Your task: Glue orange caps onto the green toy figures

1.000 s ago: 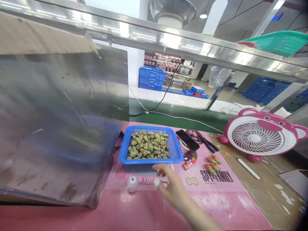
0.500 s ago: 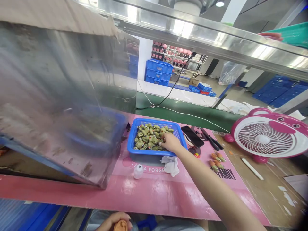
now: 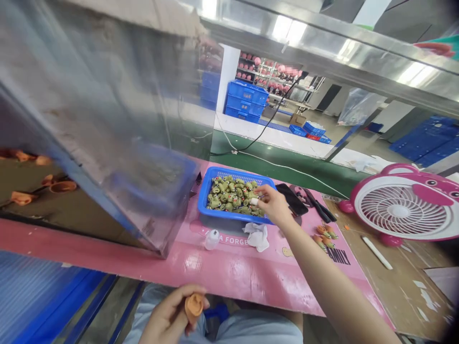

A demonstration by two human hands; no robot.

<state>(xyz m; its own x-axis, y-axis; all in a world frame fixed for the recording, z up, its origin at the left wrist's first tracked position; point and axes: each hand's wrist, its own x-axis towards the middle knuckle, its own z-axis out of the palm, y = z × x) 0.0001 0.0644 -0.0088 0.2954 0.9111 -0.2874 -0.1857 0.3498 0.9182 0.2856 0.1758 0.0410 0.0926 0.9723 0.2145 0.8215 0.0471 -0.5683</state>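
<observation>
Holding left hand (image 3: 172,313): half-closed around one orange piece (image 3: 194,306), nearest;
Orange-and-green pieces (image 3: 325,235): a few, probably already joined;
Bottle (image 3: 212,240) and cloth (image 3: 257,237): just before the blue basket (image 3: 233,217), maybe slightly in the way;
Right hand (image 3: 278,206): fingers curled over the basket's right side; whether they hold something, I cannot tell;
Basket's green pieces (image 3: 229,193): many, so much seems left;
Fan (image 3: 398,211): farther right, well apart
</observation>
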